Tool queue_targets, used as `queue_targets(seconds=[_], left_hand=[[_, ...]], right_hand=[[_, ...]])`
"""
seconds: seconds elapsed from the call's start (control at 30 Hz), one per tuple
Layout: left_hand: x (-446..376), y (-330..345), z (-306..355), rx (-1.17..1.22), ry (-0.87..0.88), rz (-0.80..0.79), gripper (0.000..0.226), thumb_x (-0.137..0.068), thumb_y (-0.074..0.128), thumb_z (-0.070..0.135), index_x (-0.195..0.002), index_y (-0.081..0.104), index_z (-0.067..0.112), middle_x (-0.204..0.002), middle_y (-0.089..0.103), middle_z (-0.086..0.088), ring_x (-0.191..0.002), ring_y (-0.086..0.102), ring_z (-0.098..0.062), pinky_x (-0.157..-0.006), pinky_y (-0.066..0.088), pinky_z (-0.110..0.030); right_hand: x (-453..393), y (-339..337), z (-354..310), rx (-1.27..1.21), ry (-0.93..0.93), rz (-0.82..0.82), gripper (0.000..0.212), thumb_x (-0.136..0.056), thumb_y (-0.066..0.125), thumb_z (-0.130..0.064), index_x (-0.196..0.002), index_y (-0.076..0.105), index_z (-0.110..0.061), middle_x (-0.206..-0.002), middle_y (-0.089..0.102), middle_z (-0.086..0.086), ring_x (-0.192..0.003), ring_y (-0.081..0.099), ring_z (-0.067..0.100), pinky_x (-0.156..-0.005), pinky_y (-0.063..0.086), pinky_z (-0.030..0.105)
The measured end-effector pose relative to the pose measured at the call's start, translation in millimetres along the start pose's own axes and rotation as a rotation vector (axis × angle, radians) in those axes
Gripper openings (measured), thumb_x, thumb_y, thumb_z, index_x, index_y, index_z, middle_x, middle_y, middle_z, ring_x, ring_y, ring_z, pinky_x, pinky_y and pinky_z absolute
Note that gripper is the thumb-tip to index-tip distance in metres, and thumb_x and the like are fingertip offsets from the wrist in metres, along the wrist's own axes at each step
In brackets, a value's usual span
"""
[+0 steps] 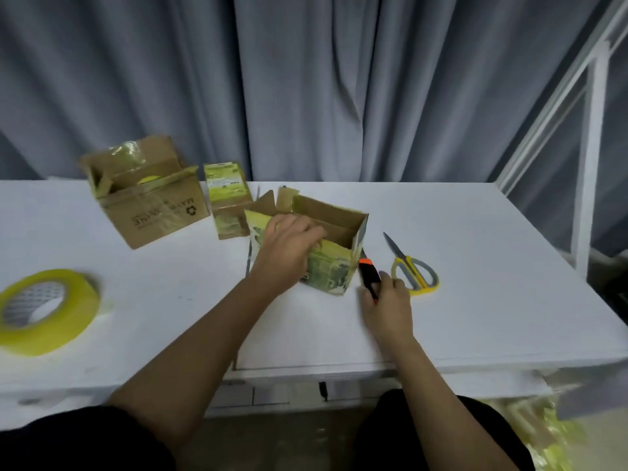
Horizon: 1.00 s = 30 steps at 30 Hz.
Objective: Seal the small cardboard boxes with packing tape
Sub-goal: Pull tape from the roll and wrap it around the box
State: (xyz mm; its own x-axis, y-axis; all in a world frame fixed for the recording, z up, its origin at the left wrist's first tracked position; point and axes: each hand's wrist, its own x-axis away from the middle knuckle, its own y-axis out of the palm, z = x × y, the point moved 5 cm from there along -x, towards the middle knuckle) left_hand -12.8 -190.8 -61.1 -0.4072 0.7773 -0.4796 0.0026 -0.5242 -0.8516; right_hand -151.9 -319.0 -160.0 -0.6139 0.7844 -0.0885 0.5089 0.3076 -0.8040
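A small open cardboard box [334,232] covered in old yellowish tape stands at the middle of the white table [475,300]. My left hand [289,246] grips its near flap, fingers curled over the edge. My right hand [387,304] holds a black and orange utility knife [368,275] just right of the box's near corner. A large roll of yellow packing tape [44,311] lies at the left edge of the table, apart from both hands.
A bigger open cardboard box [149,198] stands at the back left with a smaller taped box [229,198] beside it. Yellow and grey scissors [413,266] lie right of the knife. Grey curtains hang behind; a white frame [584,164] stands at the right.
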Motion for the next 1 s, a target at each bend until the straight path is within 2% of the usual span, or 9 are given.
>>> queue_targets(seconds=[0.1, 0.23, 0.33, 0.4, 0.5, 0.63, 0.73, 0.83, 1.0], left_hand=[[41, -27, 2, 0.018, 0.023, 0.047, 0.031, -0.072, 0.063, -0.013, -0.092, 0.069, 0.01, -0.089, 0.063, -0.004, -0.088, 0.057, -0.027, -0.082, 0.03, -0.035], [79, -53, -6, -0.003, 0.0, 0.026, 0.026, -0.077, 0.063, -0.009, -0.094, 0.07, 0.01, -0.089, 0.063, -0.004, -0.086, 0.055, -0.027, -0.077, 0.026, -0.033], [98, -67, -15, -0.06, -0.006, -0.023, 0.024, -0.082, 0.06, -0.004, -0.099, 0.068, 0.012, -0.091, 0.061, -0.003, -0.09, 0.052, -0.025, -0.078, 0.024, -0.031], [112, -76, -22, -0.088, -0.03, -0.03, 0.023, -0.085, 0.056, 0.0, -0.101, 0.066, 0.013, -0.094, 0.06, -0.002, -0.092, 0.05, -0.024, -0.078, 0.023, -0.031], [129, -81, -36, -0.1, -0.104, -0.057, 0.024, -0.09, 0.051, 0.006, -0.106, 0.062, 0.019, -0.101, 0.058, 0.003, -0.099, 0.047, -0.02, -0.078, 0.019, -0.029], [146, -78, -64, 0.008, -0.28, -0.085, 0.021, -0.091, 0.05, 0.014, -0.109, 0.058, 0.022, -0.111, 0.057, 0.005, -0.106, 0.043, -0.018, -0.076, 0.019, -0.029], [148, -74, -80, 0.088, -0.356, -0.108, 0.018, -0.092, 0.051, 0.019, -0.108, 0.058, 0.023, -0.112, 0.061, 0.005, -0.108, 0.046, -0.018, -0.076, 0.018, -0.028], [145, -70, -86, 0.142, -0.364, -0.158, 0.02, -0.092, 0.052, 0.021, -0.108, 0.059, 0.028, -0.108, 0.063, 0.005, -0.105, 0.047, -0.016, -0.077, 0.018, -0.028], [145, -66, -92, 0.262, -0.391, -0.182, 0.022, -0.084, 0.063, 0.045, -0.103, 0.06, 0.033, -0.1, 0.062, 0.009, -0.101, 0.044, -0.01, -0.082, 0.019, -0.026]], right_hand=[[2, -5, -28, -0.119, -0.088, 0.011, 0.037, -0.099, 0.044, -0.013, -0.133, 0.046, 0.003, -0.132, 0.05, 0.021, -0.124, 0.043, 0.035, -0.102, 0.034, 0.037], [46, -40, -90, -0.41, -0.454, 0.283, 0.031, -0.095, 0.046, -0.014, -0.124, 0.056, -0.011, -0.128, 0.053, 0.006, -0.125, 0.044, 0.022, -0.104, 0.038, 0.036], [78, -34, -139, -0.09, -0.837, 0.147, 0.042, -0.085, 0.054, -0.026, -0.124, 0.056, -0.011, -0.133, 0.052, 0.003, -0.134, 0.035, 0.022, -0.114, 0.023, 0.035], [86, -16, -161, 0.197, -0.954, 0.026, 0.037, -0.083, 0.062, -0.026, -0.117, 0.06, -0.01, -0.129, 0.056, 0.003, -0.139, 0.03, 0.025, -0.118, 0.01, 0.041], [85, 7, -178, 0.328, -0.955, -0.083, 0.02, -0.089, 0.059, -0.024, -0.104, 0.065, -0.012, -0.112, 0.066, 0.005, -0.131, 0.041, 0.021, -0.116, -0.003, 0.034], [87, 30, -191, 0.24, -0.849, -0.186, 0.02, -0.09, 0.059, -0.032, -0.103, 0.068, -0.019, -0.098, 0.063, 0.003, -0.113, 0.046, 0.018, -0.113, 0.0, 0.031], [91, 40, -194, 0.116, -0.782, -0.182, 0.017, -0.089, 0.063, -0.029, -0.1, 0.069, -0.017, -0.086, 0.051, 0.0, -0.099, 0.043, 0.017, -0.103, 0.017, 0.026], [88, 43, -192, 0.087, -0.725, -0.212, 0.011, -0.088, 0.064, -0.028, -0.087, 0.066, -0.018, -0.072, 0.044, -0.007, -0.083, 0.035, 0.01, -0.097, 0.029, 0.033], [84, 48, -195, 0.184, -0.657, -0.282, 0.015, -0.091, 0.058, -0.031, -0.08, 0.057, -0.022, -0.07, 0.048, -0.011, -0.096, 0.05, 0.017, -0.114, 0.014, 0.035]])
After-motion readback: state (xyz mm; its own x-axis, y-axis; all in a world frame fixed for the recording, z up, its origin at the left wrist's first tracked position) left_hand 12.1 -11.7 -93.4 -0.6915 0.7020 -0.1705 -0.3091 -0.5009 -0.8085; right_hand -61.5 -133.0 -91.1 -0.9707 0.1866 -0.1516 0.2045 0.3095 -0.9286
